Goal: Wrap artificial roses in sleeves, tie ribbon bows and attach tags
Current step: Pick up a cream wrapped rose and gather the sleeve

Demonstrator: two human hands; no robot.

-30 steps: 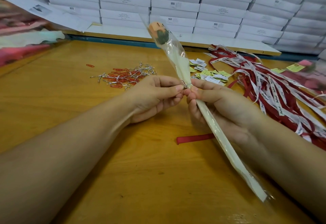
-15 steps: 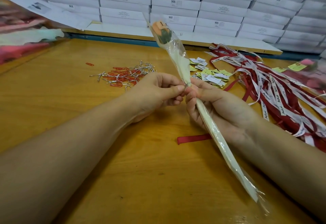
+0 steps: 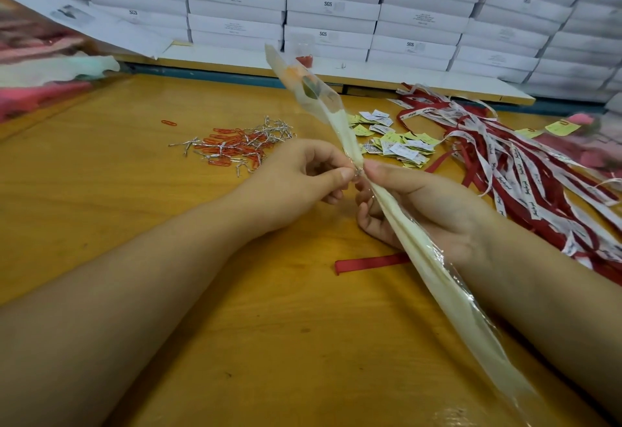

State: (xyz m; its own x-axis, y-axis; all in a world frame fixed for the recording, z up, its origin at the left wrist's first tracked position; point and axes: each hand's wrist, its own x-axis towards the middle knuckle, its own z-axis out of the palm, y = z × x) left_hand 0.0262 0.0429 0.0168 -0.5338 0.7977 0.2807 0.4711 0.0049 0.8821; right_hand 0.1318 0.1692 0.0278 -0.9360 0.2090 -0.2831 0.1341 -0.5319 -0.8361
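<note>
Table (image 3: 235, 325): yellow-orange wood, smooth, a few dark scuffs; sleeve (image 3: 437, 278): long narrow cone, glossy clear film over a matte cream liner, runs from the near right edge up and away to the left, held off the table; right hand (image 3: 427, 211) under it mid-length, fingers curled round the sleeve, thumb along the top; left hand (image 3: 296, 184) just left of it, thumb and forefinger pinching a tie (image 3: 357, 173), a small silver wire twisted at the sleeve's narrow neck; both thumbs nearly touch there; strip (image 3: 370, 263): flat red woven ribbon, lying on the table below the right hand; rose (image 3: 304, 81): orange bud with green base, blurred, inside the sleeve's wide far end, above the table; clips (image 3: 235, 147): loose heap of red paper clips mixed with silver wire ties, far left of the hands; tags (image 3: 397, 144): small white and yellow paper squares, piled just behind the sleeve; ribbons (image 3: 521, 170): tangled red and printed white bands, far right; boxes (image 3: 336, 5): flat white cartons, stacked in rows along the far wall.
</note>
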